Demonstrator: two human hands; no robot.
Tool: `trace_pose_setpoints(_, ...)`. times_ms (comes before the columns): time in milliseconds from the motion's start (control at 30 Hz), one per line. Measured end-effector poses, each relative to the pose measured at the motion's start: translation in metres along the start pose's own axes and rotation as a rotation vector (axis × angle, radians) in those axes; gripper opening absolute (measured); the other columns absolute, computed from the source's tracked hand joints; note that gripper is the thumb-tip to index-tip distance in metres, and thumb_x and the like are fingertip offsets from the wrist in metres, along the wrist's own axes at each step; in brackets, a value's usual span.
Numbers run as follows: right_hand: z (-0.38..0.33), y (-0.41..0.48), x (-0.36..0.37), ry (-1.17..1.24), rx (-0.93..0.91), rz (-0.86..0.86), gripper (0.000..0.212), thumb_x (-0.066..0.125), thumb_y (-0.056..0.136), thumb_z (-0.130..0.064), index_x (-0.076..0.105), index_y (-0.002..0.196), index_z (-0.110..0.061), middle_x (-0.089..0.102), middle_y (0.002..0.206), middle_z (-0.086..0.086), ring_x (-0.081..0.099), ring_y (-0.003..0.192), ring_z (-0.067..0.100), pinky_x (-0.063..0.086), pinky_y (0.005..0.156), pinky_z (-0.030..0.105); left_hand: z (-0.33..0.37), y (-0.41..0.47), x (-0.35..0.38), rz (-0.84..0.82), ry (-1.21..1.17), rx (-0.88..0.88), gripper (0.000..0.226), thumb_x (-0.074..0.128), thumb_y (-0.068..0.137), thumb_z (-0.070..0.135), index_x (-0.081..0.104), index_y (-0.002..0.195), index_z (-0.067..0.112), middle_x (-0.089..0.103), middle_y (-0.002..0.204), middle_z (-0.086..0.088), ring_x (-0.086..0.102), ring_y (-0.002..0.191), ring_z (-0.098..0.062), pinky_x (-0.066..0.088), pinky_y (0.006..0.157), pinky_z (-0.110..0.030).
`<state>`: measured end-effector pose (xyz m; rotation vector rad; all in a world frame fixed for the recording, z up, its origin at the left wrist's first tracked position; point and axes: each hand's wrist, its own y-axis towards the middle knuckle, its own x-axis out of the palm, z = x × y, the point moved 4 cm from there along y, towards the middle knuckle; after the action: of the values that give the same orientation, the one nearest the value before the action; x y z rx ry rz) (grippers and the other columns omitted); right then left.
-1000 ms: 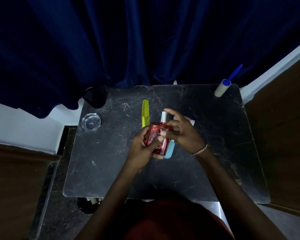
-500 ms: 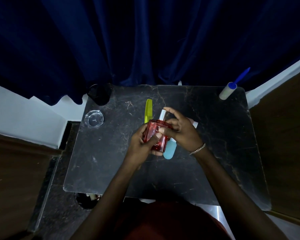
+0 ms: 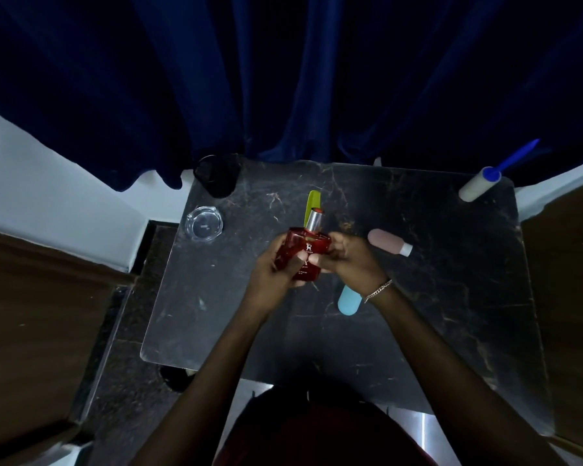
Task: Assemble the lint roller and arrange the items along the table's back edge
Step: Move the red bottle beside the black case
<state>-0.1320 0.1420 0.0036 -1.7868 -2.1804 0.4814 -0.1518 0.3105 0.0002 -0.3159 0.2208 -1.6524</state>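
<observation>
Both hands hold a red perfume bottle [image 3: 305, 255] with a silver cap above the middle of the dark marble table [image 3: 435, 264]. My left hand [image 3: 271, 275] wraps its left side with the thumb across the front. My right hand [image 3: 352, 264] grips its right edge. The assembled lint roller [image 3: 482, 186], white roll with a blue handle, lies at the back right corner. A yellow-green comb [image 3: 312, 205] lies behind the bottle, partly hidden. A pink tube [image 3: 389, 243] lies to the right. A light blue tube [image 3: 349, 300] lies under my right wrist.
A clear glass ashtray [image 3: 204, 225] sits near the left edge and a black cup [image 3: 217, 174] stands at the back left corner. A dark blue curtain [image 3: 283, 79] hangs right behind the table. Wooden panels flank both sides.
The bottle has been lifted slightly and tilted so its front label faces me. My right hand slid off the cap to the bottle's right side, uncovering the pink tube.
</observation>
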Motion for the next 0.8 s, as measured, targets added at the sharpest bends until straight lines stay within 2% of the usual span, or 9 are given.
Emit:
trace_pose_setpoints(133, -0.001, 0.032, 0.018, -0.060, 0.007, 0.015, 0.038, 0.076, 0.083, -0.002, 0.061, 0.117, -0.009, 0.073, 0.109, 0.013, 0.071, 0.091, 0.017, 0.063, 0.076, 0.030, -0.004, 0.028, -0.022, 0.037, 0.102, 0.101, 0.042, 0.071, 0.091, 0.034, 0.066, 0.131, 0.022, 0.075, 0.119, -0.004, 0.074, 0.109, -0.025, 0.063, 0.089, -0.045)
trace_pose_setpoints(233, -0.005, 0.061, 0.026, -0.120, -0.013, 0.061, 0.037, 0.081, 0.079, -0.005, 0.065, 0.112, -0.010, 0.074, 0.104, 0.010, 0.071, 0.087, 0.017, 0.063, 0.071, 0.028, -0.006, 0.055, -0.035, 0.051, 0.205, 0.138, 0.042, 0.069, 0.092, 0.033, 0.065, 0.131, 0.019, 0.076, 0.116, 0.007, 0.072, 0.108, -0.012, 0.059, 0.090, -0.028)
trace_pose_setpoints(333, -0.009, 0.096, 0.032, -0.205, -0.014, 0.094, 0.043, 0.085, 0.075, -0.011, 0.067, 0.114, -0.006, 0.075, 0.103, 0.011, 0.073, 0.090, 0.022, 0.063, 0.077, 0.034, -0.012, 0.085, -0.049, 0.066, 0.296, 0.142, 0.044, 0.066, 0.094, 0.031, 0.062, 0.137, 0.020, 0.074, 0.112, 0.018, 0.068, 0.105, 0.006, 0.051, 0.088, -0.013)
trace_pose_setpoints(400, -0.011, 0.120, 0.037, -0.286, -0.055, 0.119, 0.041, 0.084, 0.073, -0.007, 0.068, 0.110, -0.005, 0.075, 0.100, 0.007, 0.072, 0.088, 0.020, 0.060, 0.081, 0.033, -0.017, 0.104, -0.058, 0.113, 0.371, 0.125, 0.048, 0.066, 0.096, 0.030, 0.058, 0.143, 0.019, 0.072, 0.121, 0.012, 0.067, 0.108, 0.005, 0.051, 0.094, -0.017)
trace_pose_setpoints(467, -0.009, 0.146, 0.042, -0.339, -0.085, 0.153, 0.039, 0.082, 0.072, -0.004, 0.068, 0.108, -0.008, 0.073, 0.096, 0.000, 0.070, 0.086, 0.015, 0.057, 0.084, 0.034, -0.025, 0.123, -0.067, 0.147, 0.413, 0.098, 0.053, 0.067, 0.097, 0.023, 0.052, 0.148, 0.020, 0.069, 0.131, 0.002, 0.065, 0.115, -0.008, 0.051, 0.099, -0.028)
trace_pose_setpoints(567, -0.004, 0.185, 0.049, -0.419, -0.112, 0.210, 0.039, 0.080, 0.072, -0.007, 0.068, 0.109, -0.013, 0.075, 0.101, -0.001, 0.072, 0.094, 0.020, 0.057, 0.091, 0.040, -0.035, 0.147, -0.078, 0.176, 0.429, 0.071, 0.061, 0.067, 0.095, 0.016, 0.047, 0.151, 0.026, 0.064, 0.138, 0.001, 0.061, 0.119, -0.012, 0.044, 0.097, -0.025)
trace_pose_setpoints(633, 0.000, 0.208, 0.053, -0.434, -0.130, 0.236, 0.038, 0.079, 0.072, -0.010, 0.068, 0.108, -0.017, 0.075, 0.100, -0.001, 0.072, 0.096, 0.021, 0.056, 0.091, 0.039, -0.041, 0.162, -0.084, 0.160, 0.378, 0.067, 0.065, 0.065, 0.093, 0.006, 0.045, 0.148, 0.035, 0.065, 0.130, 0.007, 0.062, 0.114, 0.004, 0.045, 0.095, -0.014)
trace_pose_setpoints(700, 0.002, 0.226, 0.058, -0.478, -0.149, 0.261, 0.038, 0.078, 0.071, -0.012, 0.068, 0.107, -0.021, 0.074, 0.096, -0.006, 0.072, 0.094, 0.019, 0.056, 0.084, 0.029, -0.049, 0.178, -0.089, 0.154, 0.337, 0.075, 0.074, 0.062, 0.090, -0.007, 0.041, 0.136, 0.047, 0.061, 0.117, 0.021, 0.058, 0.100, 0.024, 0.044, 0.084, 0.000)
trace_pose_setpoints(800, 0.002, 0.247, 0.062, -0.532, -0.178, 0.269, 0.039, 0.076, 0.073, -0.010, 0.068, 0.110, -0.019, 0.074, 0.099, -0.004, 0.071, 0.095, 0.018, 0.054, 0.085, 0.027, -0.057, 0.202, -0.096, 0.137, 0.315, 0.040, 0.078, 0.056, 0.089, -0.015, 0.038, 0.143, 0.038, 0.061, 0.122, 0.016, 0.060, 0.103, 0.017, 0.047, 0.086, -0.004)
